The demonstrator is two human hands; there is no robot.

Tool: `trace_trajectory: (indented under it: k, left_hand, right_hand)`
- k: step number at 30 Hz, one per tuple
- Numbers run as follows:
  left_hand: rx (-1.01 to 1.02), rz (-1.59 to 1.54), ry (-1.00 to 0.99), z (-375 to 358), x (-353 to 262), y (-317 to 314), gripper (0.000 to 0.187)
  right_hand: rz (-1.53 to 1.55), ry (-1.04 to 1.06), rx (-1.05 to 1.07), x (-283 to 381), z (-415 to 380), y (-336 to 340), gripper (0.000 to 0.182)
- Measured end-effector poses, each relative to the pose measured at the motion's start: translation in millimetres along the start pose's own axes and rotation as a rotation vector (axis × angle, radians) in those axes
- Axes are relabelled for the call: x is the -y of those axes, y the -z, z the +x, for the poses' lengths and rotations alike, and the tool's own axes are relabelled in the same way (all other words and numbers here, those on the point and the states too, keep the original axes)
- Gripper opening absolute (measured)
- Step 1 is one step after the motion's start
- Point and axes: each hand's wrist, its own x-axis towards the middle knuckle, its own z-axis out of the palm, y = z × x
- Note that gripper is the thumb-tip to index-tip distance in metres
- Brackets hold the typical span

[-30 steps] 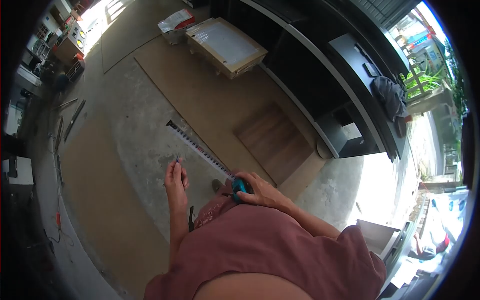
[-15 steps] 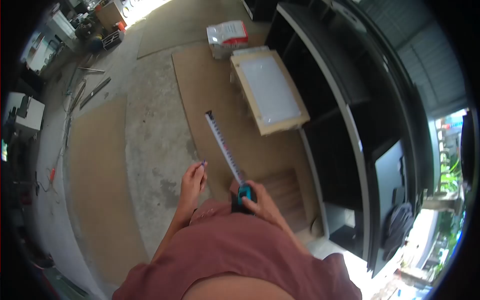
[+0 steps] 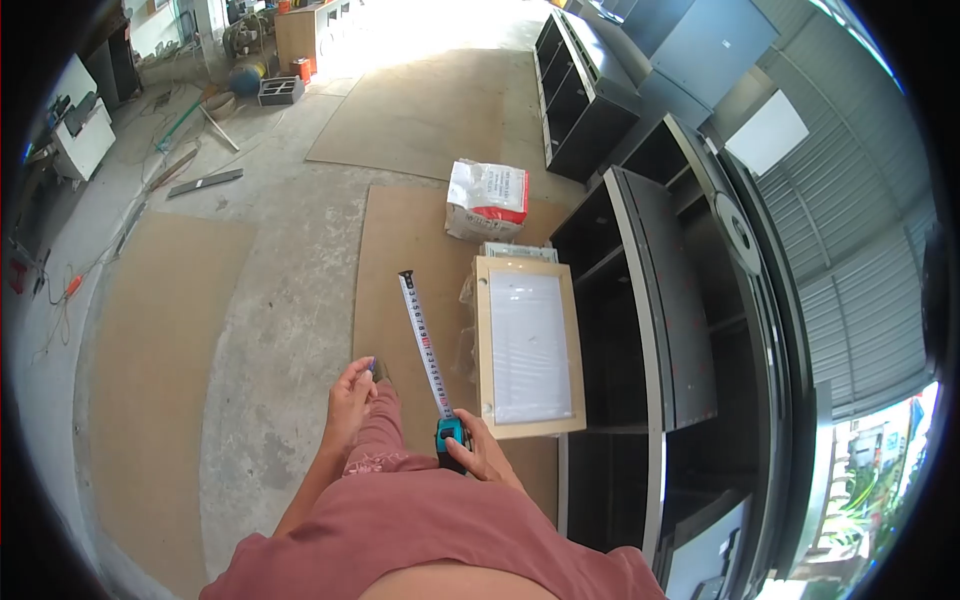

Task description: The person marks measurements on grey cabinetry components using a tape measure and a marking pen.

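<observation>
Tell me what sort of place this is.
Probably a furniture workshop: dark shelving units stand along the right, large flat brown boards lie on a bare concrete floor, and the person's right hand holds an extended tape measure.

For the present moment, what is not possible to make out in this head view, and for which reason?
All in the head view:
- Small item in the left hand: too small, partly covered by fingers.
- Tape measure: finest marks too small; case partly behind the right hand.
- Bag: small print blurred.
- Black cabinet: near end cut off by the bottom edge.
</observation>
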Motion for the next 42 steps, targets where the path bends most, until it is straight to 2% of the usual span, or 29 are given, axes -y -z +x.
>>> trace_trajectory:
  k: [4, 6, 7, 8, 11, 13, 16, 21, 23, 24, 27, 29, 30, 32, 35, 38, 42]
  left_hand:
    - [0.051, -0.065, -0.009, 123, -32, -16, 0.028]
    - [0.074, 0.055, -0.058, 181, -67, -27, 0.026]
    - [0.087, 0.084, -0.106, 209, -84, -32, 0.026]
    - [0.097, 0.118, -0.146, 240, -102, -38, 0.025]
    - [0.096, 0.169, -0.155, 326, -147, -59, 0.024]
    - [0.220, 0.146, -0.186, 381, -178, -78, 0.027]
    - [0.259, 0.270, -0.208, 475, -192, -105, 0.026]
    - [0.308, 0.298, -0.199, 632, -208, -165, 0.026]
    - [0.257, 0.225, 0.035, 682, -244, -189, 0.023]
    - [0.259, 0.239, 0.068, 704, -257, -196, 0.023]
    - [0.196, 0.246, -0.106, 798, -299, -226, 0.024]
    - [0.074, 0.248, -0.146, 860, -327, -234, 0.024]
    - [0.065, 0.232, -0.135, 889, -340, -237, 0.024]
    - [-0.087, 0.081, -0.113, 947, -363, -237, 0.025]
    - [-0.156, 0.032, -0.065, 1035, -374, -230, 0.029]
    - [-0.120, 0.055, -0.005, 1139, -401, -235, 0.029]
    - [-0.055, 0.034, -0.047, 1308, -463, -261, 0.030]
  right_hand:
    - [0.014, -0.059, 0.031, 12, 110, 22, 0.073]
    - [0.139, -0.072, -0.002, 5, 170, 30, 0.070]
    - [0.109, -0.042, -0.069, 25, 196, 41, 0.067]
    - [0.108, -0.067, -0.048, 42, 223, 54, 0.067]
    - [0.153, -0.076, -0.132, 62, 301, 86, 0.066]
    - [0.182, -0.095, -0.181, 61, 356, 105, 0.066]
    - [0.266, -0.126, -0.241, 64, 440, 131, 0.067]
    - [0.297, -0.133, -0.286, 55, 617, 194, 0.067]
    - [0.157, -0.048, -0.242, 64, 690, 225, 0.066]
    - [0.173, -0.080, -0.240, 78, 714, 238, 0.066]
    - [0.137, -0.084, -0.195, 130, 823, 300, 0.065]
    - [0.071, -0.067, -0.148, 154, 883, 329, 0.065]
    - [0.056, -0.075, -0.136, 167, 912, 343, 0.065]
    - [0.054, -0.142, -0.035, 192, 971, 366, 0.065]
    - [0.025, -0.129, -0.006, 212, 1057, 385, 0.063]
    - [-0.025, -0.086, -0.013, 230, 1153, 405, 0.062]
    - [0.013, -0.065, -0.076, 249, 1302, 428, 0.058]
